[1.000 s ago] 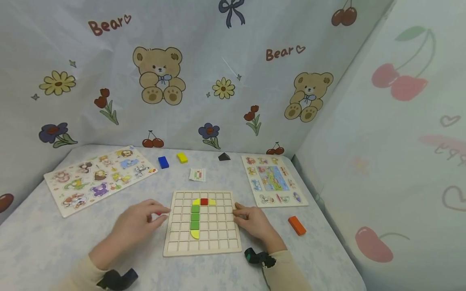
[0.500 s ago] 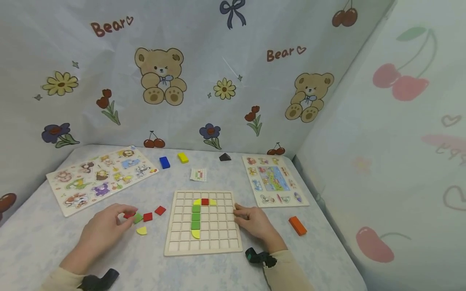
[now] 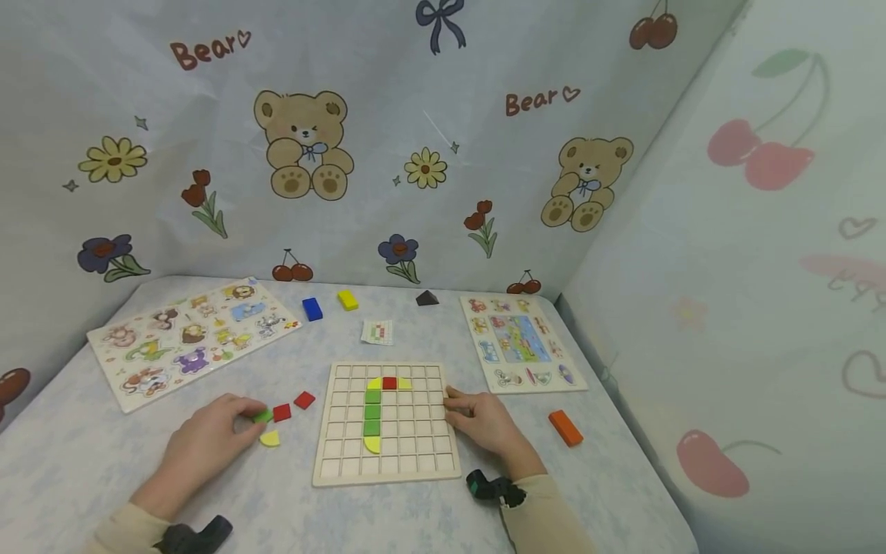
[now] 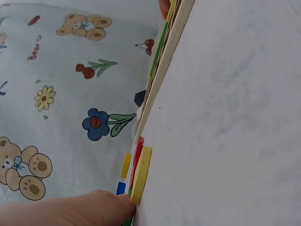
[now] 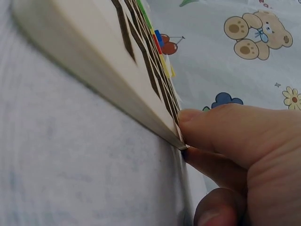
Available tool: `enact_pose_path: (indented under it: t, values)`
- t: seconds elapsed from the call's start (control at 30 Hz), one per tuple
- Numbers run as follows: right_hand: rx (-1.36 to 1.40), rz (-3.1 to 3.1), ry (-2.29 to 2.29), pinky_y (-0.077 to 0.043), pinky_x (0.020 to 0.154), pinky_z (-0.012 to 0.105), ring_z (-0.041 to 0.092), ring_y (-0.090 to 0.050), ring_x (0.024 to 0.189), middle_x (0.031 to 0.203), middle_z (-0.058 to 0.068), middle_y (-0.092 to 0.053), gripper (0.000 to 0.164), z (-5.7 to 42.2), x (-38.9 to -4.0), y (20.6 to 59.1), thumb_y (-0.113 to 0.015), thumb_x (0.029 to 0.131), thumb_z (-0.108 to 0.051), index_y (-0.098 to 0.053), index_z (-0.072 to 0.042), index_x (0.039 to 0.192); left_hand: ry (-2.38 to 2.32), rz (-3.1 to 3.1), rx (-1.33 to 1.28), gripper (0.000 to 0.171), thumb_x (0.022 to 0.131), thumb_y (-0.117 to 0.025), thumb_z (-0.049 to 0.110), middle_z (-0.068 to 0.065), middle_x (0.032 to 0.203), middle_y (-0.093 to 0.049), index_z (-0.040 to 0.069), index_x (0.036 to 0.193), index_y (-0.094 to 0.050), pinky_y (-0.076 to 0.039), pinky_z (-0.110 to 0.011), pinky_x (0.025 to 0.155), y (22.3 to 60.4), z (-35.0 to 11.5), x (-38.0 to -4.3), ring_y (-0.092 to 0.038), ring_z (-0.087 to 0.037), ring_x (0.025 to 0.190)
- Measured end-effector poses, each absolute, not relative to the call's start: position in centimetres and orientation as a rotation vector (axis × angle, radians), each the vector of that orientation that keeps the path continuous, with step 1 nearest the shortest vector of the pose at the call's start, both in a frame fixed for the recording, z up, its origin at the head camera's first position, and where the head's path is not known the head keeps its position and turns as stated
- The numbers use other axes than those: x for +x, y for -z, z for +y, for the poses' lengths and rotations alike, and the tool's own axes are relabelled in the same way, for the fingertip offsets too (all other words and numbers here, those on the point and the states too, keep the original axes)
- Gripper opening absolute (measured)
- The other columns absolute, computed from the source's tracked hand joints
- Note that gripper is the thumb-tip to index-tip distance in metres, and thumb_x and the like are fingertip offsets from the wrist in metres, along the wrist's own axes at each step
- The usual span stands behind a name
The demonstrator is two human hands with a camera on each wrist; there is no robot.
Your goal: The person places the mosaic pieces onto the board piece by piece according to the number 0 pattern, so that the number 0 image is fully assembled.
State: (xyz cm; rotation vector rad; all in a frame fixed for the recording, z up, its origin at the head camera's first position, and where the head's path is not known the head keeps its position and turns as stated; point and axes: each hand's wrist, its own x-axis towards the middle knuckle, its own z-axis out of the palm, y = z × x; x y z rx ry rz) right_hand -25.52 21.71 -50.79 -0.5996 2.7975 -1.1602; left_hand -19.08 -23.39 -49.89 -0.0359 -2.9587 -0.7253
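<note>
A wooden grid board point(image 3: 415, 469) lies flat in the middle of the table, with a hook-shaped row of green, red and yellow tiles in its cells. My right hand point(image 3: 484, 423) pinches the board's right edge between thumb and fingers, also close up in the right wrist view. Left of the board, my left hand point(image 3: 211, 438) has thumb and index finger around a small green tile point(image 3: 264, 416). Just beside it lie a red tile point(image 3: 281, 413), another red tile point(image 3: 304, 400) and a yellow rounded tile point(image 3: 270, 438). The left wrist view shows the thumb point(image 4: 110, 207) against these tiles.
An animal puzzle board point(image 3: 228, 358) lies at the back left, another picture puzzle point(image 3: 494, 377) at the back right. Behind the grid board are a pattern card point(image 3: 377, 332), blue block point(image 3: 312, 309), yellow block point(image 3: 348, 300) and dark triangular piece point(image 3: 427, 298). An orange block point(image 3: 565, 428) lies right.
My left hand moved left from the board's edge to the loose tiles, then slightly right onto the green one. A red tile beside it is now hidden. The right hand stays on the board.
</note>
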Motion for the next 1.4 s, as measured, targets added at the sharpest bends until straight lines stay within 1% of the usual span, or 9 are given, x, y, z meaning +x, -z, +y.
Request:
enact_pose_path:
  t: [0.33,0.43,0.57,0.7,0.83,0.9,1.17,1.3,1.4]
  values:
    - [-0.586,2.793,1.175,-0.046,0.109,0.050,0.028,-0.056,0.137,0.145,0.003,-0.061,0.031,21.6,-25.5,50.6,-0.074,0.096,-0.024,-0.075,-0.011,0.124,0.709,-2.923,-0.044,0.037,0.083,-0.084,0.027,-0.012,0.111,-0.072,0.012,0.117,-0.076,-0.054,-0.052,0.075,49.7,-23.0,-18.9,-0.067,-0.035,0.102]
    - [-0.580,2.788,1.182,-0.045,0.109,0.050,0.028,-0.055,0.138,0.145,0.003,-0.061,0.030,21.6,-25.5,50.6,-0.073,0.096,-0.023,-0.075,-0.011,0.124,0.743,-2.897,-0.038,0.040,0.084,-0.084,0.026,-0.011,0.111,-0.072,0.012,0.120,-0.074,-0.052,-0.043,0.067,49.4,-22.9,-18.8,-0.066,-0.027,0.088]
    - [-0.580,2.784,1.176,-0.046,0.109,0.051,0.028,-0.054,0.138,0.145,0.003,-0.061,0.030,21.4,-25.5,50.6,-0.073,0.097,-0.023,-0.075,-0.011,0.124,0.868,-2.846,-0.068,0.037,0.085,-0.084,0.026,-0.005,0.111,-0.073,0.018,0.119,-0.075,-0.042,-0.029,0.054,48.3,-21.3,-18.2,-0.056,-0.014,0.067]
    - [-0.577,2.788,1.147,-0.046,0.109,0.050,0.028,-0.054,0.138,0.145,0.002,-0.060,0.031,21.3,-25.5,50.6,-0.073,0.097,-0.023,-0.075,-0.011,0.125,0.949,-2.842,-0.205,0.027,0.084,-0.085,0.024,0.007,0.107,-0.072,0.029,0.109,-0.077,-0.040,-0.025,0.051,46.9,-18.1,-17.3,-0.050,-0.008,0.061]
    - [-0.574,2.802,1.124,-0.047,0.108,0.049,0.028,-0.055,0.137,0.145,0.002,-0.060,0.031,21.4,-25.5,50.5,-0.073,0.097,-0.023,-0.075,-0.011,0.125,1.007,-2.873,-0.381,0.026,0.083,-0.087,0.024,0.017,0.103,-0.071,0.035,0.103,-0.076,-0.041,-0.023,0.053,46.1,-15.0,-17.0,-0.048,-0.004,0.061]
    - [-0.573,2.810,1.118,-0.047,0.108,0.049,0.028,-0.055,0.137,0.145,0.003,-0.060,0.031,21.4,-25.6,50.5,-0.073,0.097,-0.022,-0.075,-0.011,0.125,1.043,-2.881,-0.455,0.025,0.083,-0.086,0.024,0.020,0.103,-0.071,0.035,0.103,-0.076,-0.042,-0.023,0.054,46.1,-13.6,-17.3,-0.049,-0.003,0.061]
    - [-0.552,2.804,1.134,-0.046,0.109,0.048,0.027,-0.055,0.138,0.144,0.001,-0.061,0.030,21.5,-25.6,50.5,-0.074,0.096,-0.022,-0.075,-0.012,0.124,0.967,-2.941,-0.660,0.016,0.086,-0.082,0.029,0.020,0.097,-0.069,0.031,0.102,-0.079,-0.045,-0.024,0.063,47.7,-9.0,-19.0,-0.055,-0.001,0.074]
    - [-0.560,2.815,1.120,-0.047,0.108,0.048,0.026,-0.055,0.137,0.144,0.001,-0.061,0.030,21.5,-25.6,50.5,-0.073,0.096,-0.022,-0.075,-0.012,0.124,0.970,-2.926,-0.702,0.013,0.088,-0.081,0.027,0.018,0.093,-0.068,0.029,0.101,-0.080,-0.044,-0.025,0.061,48.6,-8.1,-19.6,-0.054,-0.001,0.072]
    - [-0.564,2.814,1.118,-0.047,0.108,0.048,0.025,-0.056,0.137,0.144,0.001,-0.061,0.030,21.5,-25.5,50.5,-0.073,0.096,-0.022,-0.075,-0.012,0.124,0.955,-2.881,-0.740,0.012,0.088,-0.082,0.027,0.019,0.097,-0.069,0.031,0.099,-0.081,-0.047,-0.025,0.064,49.2,-8.0,-19.7,-0.061,0.000,0.079]
